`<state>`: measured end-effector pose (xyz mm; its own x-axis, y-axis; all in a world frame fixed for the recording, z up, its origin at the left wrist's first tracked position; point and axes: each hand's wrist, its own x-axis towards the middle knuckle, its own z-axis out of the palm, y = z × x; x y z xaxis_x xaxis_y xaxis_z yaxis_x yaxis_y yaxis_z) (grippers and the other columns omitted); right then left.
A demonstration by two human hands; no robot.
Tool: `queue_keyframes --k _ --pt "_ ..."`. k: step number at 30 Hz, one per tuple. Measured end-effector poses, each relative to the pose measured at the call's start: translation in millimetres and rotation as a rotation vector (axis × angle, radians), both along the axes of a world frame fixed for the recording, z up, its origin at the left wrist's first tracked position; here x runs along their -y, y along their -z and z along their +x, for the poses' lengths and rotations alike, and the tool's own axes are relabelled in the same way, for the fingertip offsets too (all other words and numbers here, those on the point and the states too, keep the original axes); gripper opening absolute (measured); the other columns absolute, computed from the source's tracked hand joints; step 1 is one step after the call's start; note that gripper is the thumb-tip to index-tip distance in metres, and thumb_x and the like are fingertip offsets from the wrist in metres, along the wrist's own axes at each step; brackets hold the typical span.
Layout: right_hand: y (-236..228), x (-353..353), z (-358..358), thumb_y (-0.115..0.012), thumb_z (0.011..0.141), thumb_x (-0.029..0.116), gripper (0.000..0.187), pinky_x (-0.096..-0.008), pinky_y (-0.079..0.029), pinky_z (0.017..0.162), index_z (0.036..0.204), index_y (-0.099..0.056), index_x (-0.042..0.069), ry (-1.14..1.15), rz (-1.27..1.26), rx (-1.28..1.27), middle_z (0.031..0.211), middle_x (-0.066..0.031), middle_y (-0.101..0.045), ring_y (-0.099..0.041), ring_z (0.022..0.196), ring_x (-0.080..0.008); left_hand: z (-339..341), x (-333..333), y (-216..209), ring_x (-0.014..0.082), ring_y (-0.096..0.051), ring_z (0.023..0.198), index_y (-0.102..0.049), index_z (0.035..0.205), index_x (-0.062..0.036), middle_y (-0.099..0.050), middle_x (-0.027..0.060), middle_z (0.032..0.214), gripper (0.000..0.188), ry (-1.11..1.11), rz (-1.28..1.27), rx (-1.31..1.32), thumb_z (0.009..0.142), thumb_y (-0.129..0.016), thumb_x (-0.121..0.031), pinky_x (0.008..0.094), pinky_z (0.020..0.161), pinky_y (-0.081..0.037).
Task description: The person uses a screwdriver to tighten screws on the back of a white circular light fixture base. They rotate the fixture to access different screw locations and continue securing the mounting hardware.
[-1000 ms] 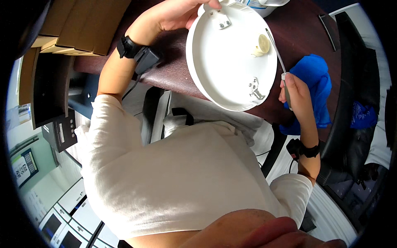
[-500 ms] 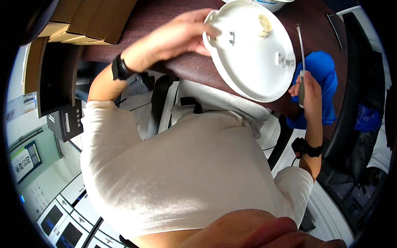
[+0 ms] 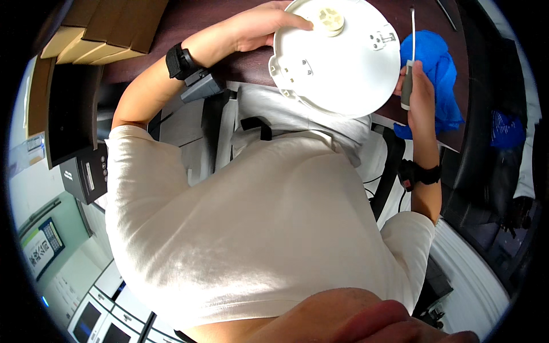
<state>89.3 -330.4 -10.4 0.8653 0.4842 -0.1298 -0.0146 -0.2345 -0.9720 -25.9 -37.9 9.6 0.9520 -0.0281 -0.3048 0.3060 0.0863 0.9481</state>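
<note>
A round white plastic lid (image 3: 337, 80) is held face-on over the near edge of the table. A cream round knob-like piece (image 3: 330, 20) stands on it near the far side, with small metal-and-plastic fittings to the right and below. My left hand (image 3: 260, 26) grips the lid's far-left rim, thumb on top and the other fingers partly hidden behind. In my right hand (image 3: 421, 88) is a screwdriver (image 3: 407, 86) with a grey and white handle, its shaft pointing away from me, apart from the lid. Beside that hand lies a crumpled blue cloth (image 3: 440, 71).
Brown cardboard boxes (image 3: 111, 31) stand at the far left of the dark red table (image 3: 203, 16). A black box (image 3: 86, 174) sits lower left. At the far right corner is a flat dark object (image 3: 446, 12). Black upholstered seating (image 3: 483, 108) runs along the right.
The lid has turned counterclockwise: its knob-like piece went from far right to far left, its rim tab down the left side. My left hand stays on the rim; the right keeps the screwdriver.
</note>
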Motion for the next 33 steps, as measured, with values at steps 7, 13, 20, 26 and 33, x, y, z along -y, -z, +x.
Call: queue_keyframes --k 7,13,20,26,33 --pt "-30 33 11 -0.040 0.096 0.041 0.041 -0.0239 -0.047 0.051 0.086 -0.055 0.004 0.087 -0.037 0.099 0.057 -0.0036 -0.051 -0.055 0.053 -0.0112 31 29 -4 0.0212 -0.059 0.102 -0.046 0.122 0.0037 -0.059 0.0146 0.111 0.037 -0.154 -0.100 0.289 0.088 -0.055 -0.009 0.0341 0.089 -0.049" --pt "-34 67 -24 -0.039 0.097 0.030 0.034 -0.0217 -0.040 0.045 0.081 -0.052 0.003 -0.148 -0.212 -0.001 0.051 -0.0041 -0.051 -0.050 0.045 -0.0095 76 56 20 0.0176 -0.058 0.101 -0.044 0.123 -0.0017 -0.058 0.0102 0.112 0.035 -0.325 -0.222 0.543 0.089 -0.051 -0.005 0.0312 0.087 -0.049" --pt "-24 44 -43 -0.031 0.099 0.035 0.040 -0.0236 -0.041 0.043 0.081 -0.049 0.003 -0.224 -0.214 -0.235 0.050 -0.0045 -0.049 -0.051 0.042 -0.0129 82 60 38 0.0149 -0.057 0.101 -0.042 0.125 -0.0019 -0.057 0.0094 0.115 0.035 -0.359 -0.163 0.587 0.091 -0.048 -0.004 0.0279 0.088 -0.047" --pt "-21 33 -46 -0.031 0.098 0.037 0.042 -0.0225 -0.039 0.041 0.080 -0.049 0.004 -0.199 -0.237 -0.311 0.048 -0.0040 -0.048 -0.050 0.041 -0.0128 79 53 43 0.0211 -0.041 0.118 -0.027 0.133 0.0047 -0.043 0.0143 0.128 0.057 -0.372 -0.023 0.724 0.087 -0.054 -0.015 0.0340 0.099 -0.035" --pt "-21 24 -52 -0.030 0.098 0.041 0.045 -0.0231 -0.039 0.040 0.081 -0.049 0.004 -0.171 -0.245 -0.330 0.049 -0.0034 -0.047 -0.051 0.039 -0.0141 75 56 38 0.0202 -0.045 0.115 -0.032 0.131 0.0051 -0.048 0.0132 0.123 0.045 -0.389 -0.052 0.706 0.090 -0.048 -0.006 0.0326 0.098 -0.036"
